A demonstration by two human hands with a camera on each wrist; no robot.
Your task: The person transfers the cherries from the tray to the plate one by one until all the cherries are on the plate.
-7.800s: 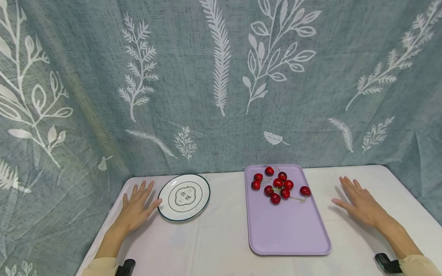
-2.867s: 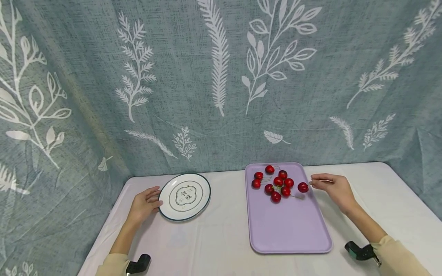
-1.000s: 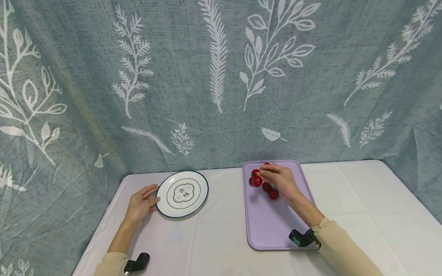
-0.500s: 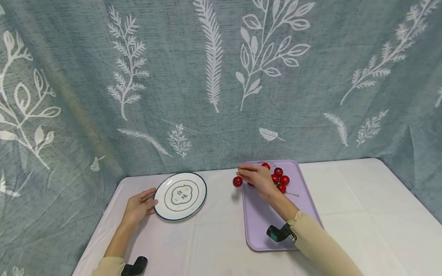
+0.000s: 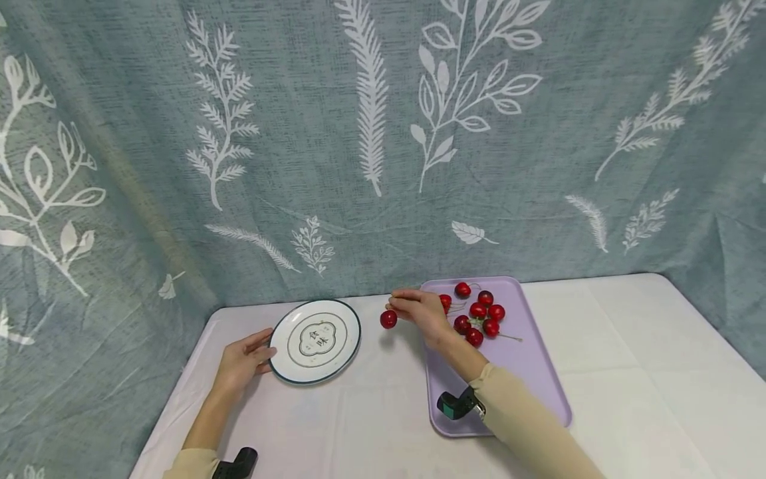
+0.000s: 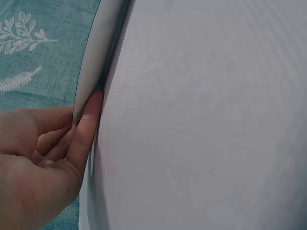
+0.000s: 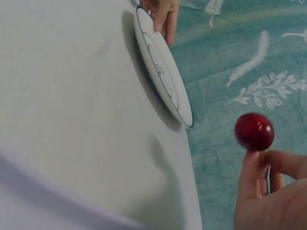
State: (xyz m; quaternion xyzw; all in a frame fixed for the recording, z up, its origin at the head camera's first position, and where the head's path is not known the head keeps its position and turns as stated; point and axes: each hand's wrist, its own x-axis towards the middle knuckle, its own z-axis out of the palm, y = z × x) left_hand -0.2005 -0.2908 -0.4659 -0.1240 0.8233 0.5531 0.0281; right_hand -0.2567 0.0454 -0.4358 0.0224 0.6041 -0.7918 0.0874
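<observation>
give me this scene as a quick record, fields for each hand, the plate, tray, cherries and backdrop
left hand: grips the rim of the plate
right hand: pinches one cherry, held off the table between plate and tray
plate: white, dark rim, printed centre, no cherries on it
tray: purple, right of the plate, right forearm across it
other cherries: on the tray, toward its far end, some with stems showing
backdrop: blue-green cloth, white leaf prints
</observation>
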